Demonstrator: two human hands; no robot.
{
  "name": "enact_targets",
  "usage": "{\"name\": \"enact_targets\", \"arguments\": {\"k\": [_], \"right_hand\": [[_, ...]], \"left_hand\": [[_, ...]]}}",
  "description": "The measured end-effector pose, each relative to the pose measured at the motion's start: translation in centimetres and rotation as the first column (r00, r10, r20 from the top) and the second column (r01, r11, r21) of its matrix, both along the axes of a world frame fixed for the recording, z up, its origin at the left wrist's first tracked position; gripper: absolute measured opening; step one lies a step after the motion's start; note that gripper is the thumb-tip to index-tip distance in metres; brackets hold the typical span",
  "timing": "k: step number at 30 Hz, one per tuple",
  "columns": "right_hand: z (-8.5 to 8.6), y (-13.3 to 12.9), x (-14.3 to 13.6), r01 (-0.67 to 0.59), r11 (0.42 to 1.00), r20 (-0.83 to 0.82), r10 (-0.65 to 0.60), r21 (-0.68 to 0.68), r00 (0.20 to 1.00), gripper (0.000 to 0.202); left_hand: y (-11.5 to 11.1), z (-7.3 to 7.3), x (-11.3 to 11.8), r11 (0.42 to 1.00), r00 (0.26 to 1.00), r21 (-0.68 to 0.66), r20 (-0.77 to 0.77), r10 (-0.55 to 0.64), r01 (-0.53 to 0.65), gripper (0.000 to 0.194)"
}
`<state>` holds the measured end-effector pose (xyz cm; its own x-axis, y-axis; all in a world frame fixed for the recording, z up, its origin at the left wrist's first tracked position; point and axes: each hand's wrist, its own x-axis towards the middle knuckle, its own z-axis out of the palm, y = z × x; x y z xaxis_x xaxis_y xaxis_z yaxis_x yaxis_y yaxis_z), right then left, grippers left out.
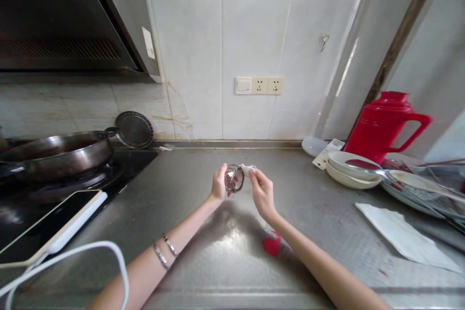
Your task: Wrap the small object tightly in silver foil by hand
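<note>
My left hand point(219, 183) is closed around a small see-through brownish glass point(234, 178), held above the steel counter with its round opening turned towards me. Pinched in the fingers of my right hand point(262, 189) is a crumpled white tissue point(247, 170), at the right edge of the glass. Whether the tissue touches the inside of the glass cannot be made out. Below my right forearm lies a red patch point(271, 243) on the counter.
On the left, a metal pan point(69, 152) sits on the black stove, near a phone point(51, 225) with a white cable. To the right are a red thermos point(385, 128), stacked bowls point(352, 177), plates with utensils and a white paper sheet point(407, 235). Sockets point(267, 85) are on the wall.
</note>
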<state>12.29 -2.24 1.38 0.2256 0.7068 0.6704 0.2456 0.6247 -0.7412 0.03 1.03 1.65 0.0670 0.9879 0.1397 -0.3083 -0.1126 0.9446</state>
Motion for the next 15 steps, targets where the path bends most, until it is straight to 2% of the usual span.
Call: {"name": "enact_targets", "arguments": {"k": [3, 5, 7, 10, 15], "right_hand": [[-0.1, 0.1, 0.3, 0.010, 0.999, 0.067, -0.013, 0.044, 0.998, 0.031], [-0.4, 0.2, 0.5, -0.023, 0.990, 0.159, 0.000, 0.140, 0.987, 0.026], [-0.8, 0.5, 0.9, -0.093, 0.957, 0.279, 0.013, 0.274, 0.960, 0.028], [-1.1, 1.0, 1.5, -0.169, 0.894, 0.436, -0.032, 0.415, 0.900, 0.037], [-0.7, 1.2, 2.4, -0.226, 0.837, 0.593, -0.138, 0.498, 0.794, 0.042]], "left_hand": [[-0.1, 0.0, 0.0, 0.993, 0.993, 0.093, -0.080, 0.086, -0.078, 0.053], [-0.3, 0.0, 0.0, 0.989, 0.992, 0.118, -0.075, 0.103, -0.094, 0.049], [-0.5, 0.0, 0.0, 0.988, 0.994, 0.117, -0.049, 0.103, -0.096, 0.045], [-0.7, 0.1, 0.1, 0.995, 0.997, 0.076, 0.031, 0.070, -0.072, 0.041], [-0.8, -0.1, 0.3, 0.996, 0.977, -0.070, 0.211, -0.036, 0.052, 0.034]]}}
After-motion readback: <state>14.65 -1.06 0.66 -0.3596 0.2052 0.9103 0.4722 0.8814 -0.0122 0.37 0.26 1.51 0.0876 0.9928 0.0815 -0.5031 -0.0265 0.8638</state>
